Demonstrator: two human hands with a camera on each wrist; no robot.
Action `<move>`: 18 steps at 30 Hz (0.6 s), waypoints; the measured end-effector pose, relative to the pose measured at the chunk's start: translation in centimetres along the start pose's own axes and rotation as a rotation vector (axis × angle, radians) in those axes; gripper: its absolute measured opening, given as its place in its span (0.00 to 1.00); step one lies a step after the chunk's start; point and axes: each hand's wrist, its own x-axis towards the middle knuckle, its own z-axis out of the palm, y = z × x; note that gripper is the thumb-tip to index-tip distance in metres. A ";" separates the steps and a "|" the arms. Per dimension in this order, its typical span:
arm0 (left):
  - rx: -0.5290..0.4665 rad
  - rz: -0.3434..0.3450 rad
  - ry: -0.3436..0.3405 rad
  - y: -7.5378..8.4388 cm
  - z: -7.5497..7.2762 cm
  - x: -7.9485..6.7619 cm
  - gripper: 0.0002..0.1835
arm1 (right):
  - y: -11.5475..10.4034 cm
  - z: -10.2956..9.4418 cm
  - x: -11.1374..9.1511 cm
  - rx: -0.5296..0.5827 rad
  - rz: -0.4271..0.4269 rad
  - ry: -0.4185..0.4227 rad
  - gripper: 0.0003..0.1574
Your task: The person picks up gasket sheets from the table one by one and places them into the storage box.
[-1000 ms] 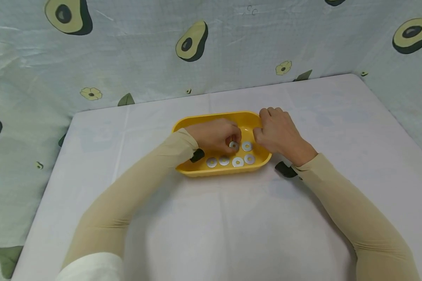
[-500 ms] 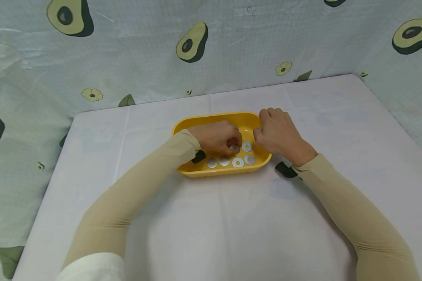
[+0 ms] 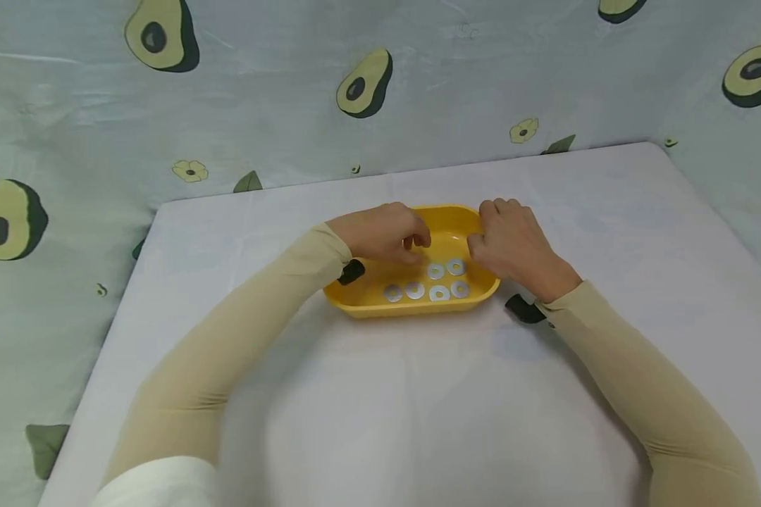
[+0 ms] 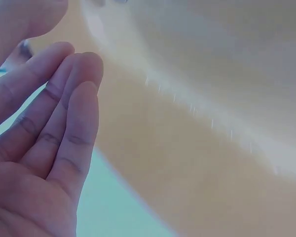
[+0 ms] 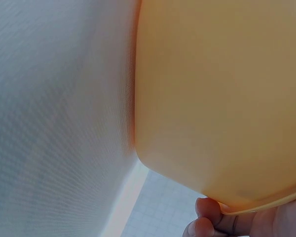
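Note:
A yellow tray (image 3: 412, 310) stands on the table, with several flat silver washers (image 3: 439, 293) lying on its floor in two rows toward the front right. Over the tray's left part is my left hand (image 3: 380, 232), its fingers loosely bent and apart from the thumb. The left wrist view shows that hand (image 4: 49, 128) with nothing between thumb and fingers. At the right end, my right hand (image 3: 516, 239) grips the tray's rim. Its fingertips (image 5: 204, 207) curl under that rim in the right wrist view.
A white cloth covers the table (image 3: 355, 408). Behind the table's far edge hangs a pale curtain (image 3: 279, 91) with avocado prints. Dark wrist-camera pieces sit below both wrists, the right one (image 3: 523, 308) close beside the tray.
My left hand has let go of a washer, which now lies in the back row, and has risen a little away from it. The head view has shifted slightly; my right hand still grips the rim.

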 end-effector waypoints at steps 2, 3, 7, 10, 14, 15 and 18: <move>0.024 0.000 0.020 0.0 -0.9 -1.2 0.17 | -0.1 -0.1 -0.1 0.008 -0.001 0.003 0.23; 0.032 -0.001 0.034 0.1 -1.2 -1.9 0.17 | -0.2 -0.1 -0.1 0.015 -0.001 0.004 0.22; 0.031 0.003 0.103 0.2 -2.2 -4.7 0.17 | -0.1 -0.2 -0.3 0.027 0.001 -0.002 0.22; 0.032 -0.014 0.143 0.4 -2.7 -6.9 0.17 | -0.1 -0.2 -0.3 0.020 -0.003 0.001 0.22; 0.045 -0.053 0.183 0.4 -3.0 -10.0 0.17 | -0.2 -0.4 -0.4 0.019 -0.002 0.007 0.22; 0.046 -0.065 0.194 0.4 -3.0 -10.8 0.16 | -0.3 -0.4 -0.4 0.020 -0.001 0.003 0.22; 0.049 -0.104 0.234 0.1 -2.8 -13.2 0.15 | -0.7 -0.6 -0.4 0.019 0.000 -0.009 0.21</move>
